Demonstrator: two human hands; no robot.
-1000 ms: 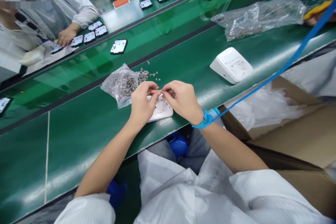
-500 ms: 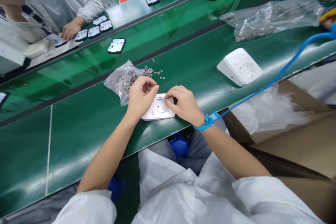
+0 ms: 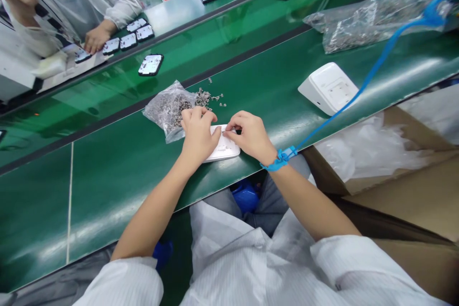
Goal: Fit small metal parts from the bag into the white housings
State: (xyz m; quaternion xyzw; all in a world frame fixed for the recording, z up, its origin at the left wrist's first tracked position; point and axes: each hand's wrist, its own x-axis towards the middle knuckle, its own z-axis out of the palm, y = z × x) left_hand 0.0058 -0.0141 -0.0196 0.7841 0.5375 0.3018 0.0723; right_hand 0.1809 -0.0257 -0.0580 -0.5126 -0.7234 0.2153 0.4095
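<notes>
A white plastic housing lies on the green work surface in front of me, partly covered by both hands. My left hand rests over its left side, thumb and fingers apart, with nothing visible between them. On the right, my right hand is pinched over the housing's upper part; whatever its fingertips hold is too small to make out. Behind my left hand sits a clear plastic bag of small metal parts, with loose metal parts spilled at its right.
A second white housing stands to the right. Beyond it lies a larger bag of metal parts. A blue cord runs from my right wrist. Across the green divider, a co-worker's hand is near several devices. An open carton is at lower right.
My left hand has moved slightly right and down over the housing, and its fingers have spread. My right hand stays pinched, slightly shifted. A device across the divider has moved slightly left.
</notes>
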